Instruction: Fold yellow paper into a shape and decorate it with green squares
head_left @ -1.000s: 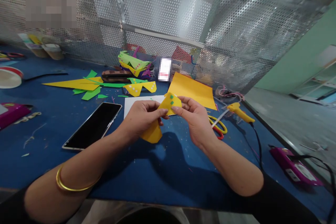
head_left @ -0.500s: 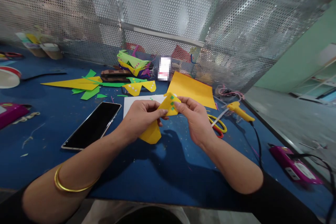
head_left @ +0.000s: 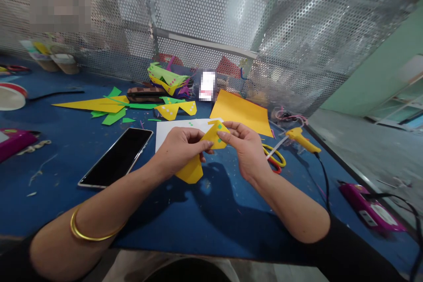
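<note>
A yellow paper cutout (head_left: pixel 191 172), shaped like a pair of glasses, hangs above the table between both hands. Small green pieces dot its right half. My left hand (head_left: pixel 178 150) pinches it near the middle, thumb in front and fingers behind. At the right end, my right hand (head_left: pixel 249 152) grips it with the thumb pressed on the front, over the dotted area. Beneath lies a white sheet (head_left: pixel 165 134) with a few tiny green bits (head_left: pixel 191 124). Similar yellow paper glasses (head_left: pixel 168 111) with white dots lie beyond the sheet.
A black phone (head_left: pixel 117 156) lies left, red and yellow-handled scissors (head_left: pixel 279 158) right, near a yellow glue gun (head_left: pixel 304 140) with a cord. Behind are orange-yellow paper (head_left: pixel 243 114), green and yellow scraps (head_left: pixel 95 105), and a lit screen (head_left: pixel 207 86) by a perforated metal panel (head_left: pixel 211 13).
The dotted end of the yellow cutout has dropped and turned slightly. My right thumb now covers part of the green row, and fewer dots show. My left hand has barely shifted.
</note>
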Demonstrator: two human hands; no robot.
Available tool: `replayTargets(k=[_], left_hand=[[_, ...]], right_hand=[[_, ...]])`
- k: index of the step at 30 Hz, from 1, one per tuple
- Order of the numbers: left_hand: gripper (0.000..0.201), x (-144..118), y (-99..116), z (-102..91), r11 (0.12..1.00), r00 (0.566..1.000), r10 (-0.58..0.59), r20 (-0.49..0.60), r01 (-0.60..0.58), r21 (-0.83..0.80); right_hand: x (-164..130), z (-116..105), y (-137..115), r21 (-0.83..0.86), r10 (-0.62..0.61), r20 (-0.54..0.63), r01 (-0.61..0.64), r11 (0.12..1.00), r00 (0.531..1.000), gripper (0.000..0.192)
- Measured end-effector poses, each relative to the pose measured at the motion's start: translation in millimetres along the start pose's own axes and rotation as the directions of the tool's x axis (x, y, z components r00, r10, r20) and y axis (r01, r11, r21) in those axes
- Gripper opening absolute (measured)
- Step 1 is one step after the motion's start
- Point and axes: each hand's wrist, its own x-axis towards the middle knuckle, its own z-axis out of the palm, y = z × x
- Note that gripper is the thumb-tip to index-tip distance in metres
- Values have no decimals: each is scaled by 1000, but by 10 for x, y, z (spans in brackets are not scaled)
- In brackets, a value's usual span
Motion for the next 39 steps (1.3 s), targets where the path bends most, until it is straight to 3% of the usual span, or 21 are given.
replayTargets(k=[14,18,24,31,39], left_hand=[[14,39,-96,22,993,994,93,49,-97,65],[14,31,-78,17,998,997,55,47,-56,24],[13,11,-16,-11,998,1000,-23,-9,23,-54],[12,15,-15,-3,998,1000,-19,8,20,-60],[10,9,10,1,999,999,-43,4,43,-13]], right_hand=[[13,-1,53,182,165,-36,-156,971,986,35],[0,3,39,169,142,-21,-136,976,990,32],[-19,8,-23,78,1,23,-3,997,1000,28],[-20,3,-31,-12,4,-3,-4,1000,1000,41],[-18,-2,-19,-39,-21,12,21,999,1000,37]])
